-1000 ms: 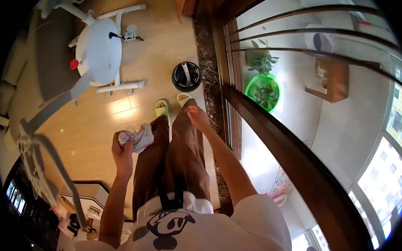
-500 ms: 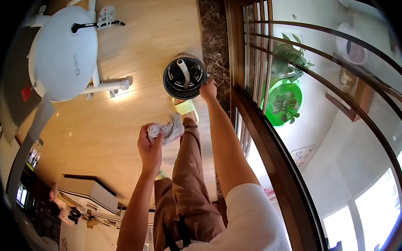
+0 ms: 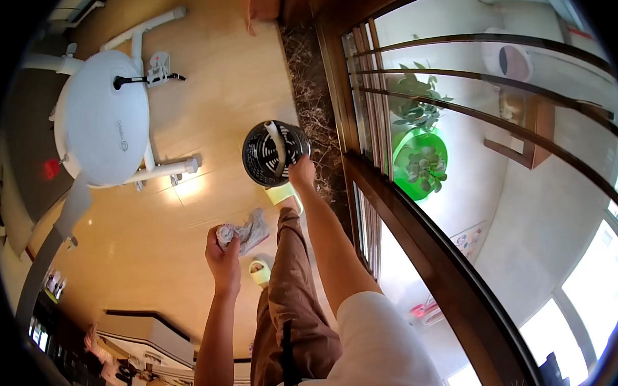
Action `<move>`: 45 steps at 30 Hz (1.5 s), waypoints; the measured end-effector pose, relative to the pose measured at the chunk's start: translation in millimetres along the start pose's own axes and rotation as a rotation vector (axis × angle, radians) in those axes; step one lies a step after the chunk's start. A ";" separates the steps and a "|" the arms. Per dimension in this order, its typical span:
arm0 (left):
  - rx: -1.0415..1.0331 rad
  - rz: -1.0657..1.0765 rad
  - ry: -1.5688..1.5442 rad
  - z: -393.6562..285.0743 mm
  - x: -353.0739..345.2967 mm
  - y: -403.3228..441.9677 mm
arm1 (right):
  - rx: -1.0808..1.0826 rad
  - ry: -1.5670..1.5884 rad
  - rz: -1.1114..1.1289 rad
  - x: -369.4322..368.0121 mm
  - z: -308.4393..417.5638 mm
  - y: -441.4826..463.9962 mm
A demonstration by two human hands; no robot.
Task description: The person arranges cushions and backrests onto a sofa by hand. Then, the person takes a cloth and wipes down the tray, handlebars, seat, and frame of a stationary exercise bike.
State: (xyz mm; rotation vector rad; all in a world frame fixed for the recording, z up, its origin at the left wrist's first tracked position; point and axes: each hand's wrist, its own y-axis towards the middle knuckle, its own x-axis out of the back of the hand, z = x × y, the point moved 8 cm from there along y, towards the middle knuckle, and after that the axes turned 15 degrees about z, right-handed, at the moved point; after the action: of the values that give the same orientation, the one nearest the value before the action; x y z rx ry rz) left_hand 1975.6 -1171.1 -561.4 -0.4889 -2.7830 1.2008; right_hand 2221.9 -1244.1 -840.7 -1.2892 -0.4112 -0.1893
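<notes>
My right hand (image 3: 302, 173) grips the near right rim of a black slotted waste basket (image 3: 256, 162), held tilted above the floor. Inside the basket a white stick-like piece (image 3: 277, 142) leans up to the far rim; what it is I cannot make out. Lower and to the left, my left hand (image 3: 223, 264) is closed around a crumpled, thin whitish plastic bag (image 3: 254, 230). One bunched end of the bag pokes out above the thumb, and the rest hangs loosely to the right.
A white exercise bike (image 3: 105, 112) stands on the wooden floor (image 3: 211, 71) at left. Along the right run a dark marble strip (image 3: 310, 89) and a wood-framed glass door (image 3: 418, 229). Behind the glass are plants in a green pot (image 3: 411, 180). My slippered feet (image 3: 260, 272) are below.
The basket has tipped so its slotted side shows more, with my right hand still on its rim. The view has shifted, and my left foot now shows in its slipper.
</notes>
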 end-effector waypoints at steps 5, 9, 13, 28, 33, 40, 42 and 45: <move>-0.068 0.022 0.045 -17.4 17.0 -45.1 | -0.063 0.129 -0.141 10.3 -49.1 -51.5; -0.111 0.090 0.016 -6.6 23.2 -65.8 | -0.205 0.254 -0.198 14.6 -100.1 -81.2; -0.071 0.113 0.052 15.6 32.7 -81.8 | -0.280 0.290 -0.315 8.3 -160.9 -78.1; 0.043 0.231 0.045 104.3 -19.8 -54.0 | -0.397 0.343 -0.354 -46.8 -327.1 -68.8; 0.064 0.255 0.074 111.3 -35.7 -57.5 | -0.524 0.448 -0.341 -66.3 -366.8 -69.4; 0.078 0.258 0.134 119.5 -36.1 -68.7 | -0.589 0.591 -0.249 -58.6 -363.7 -67.8; 0.089 0.252 0.141 121.8 -33.5 -69.0 | -0.618 0.627 -0.214 -62.5 -365.8 -60.5; 0.076 0.239 0.129 115.5 -36.0 -71.4 | -0.571 0.588 -0.202 -73.0 -373.6 -46.5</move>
State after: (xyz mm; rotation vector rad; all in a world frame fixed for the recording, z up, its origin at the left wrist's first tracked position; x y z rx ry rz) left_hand 1969.3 -1309.0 -587.8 -0.8792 -2.6169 1.2620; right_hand 2209.7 -1621.1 -909.9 -1.6650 0.0326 -0.8821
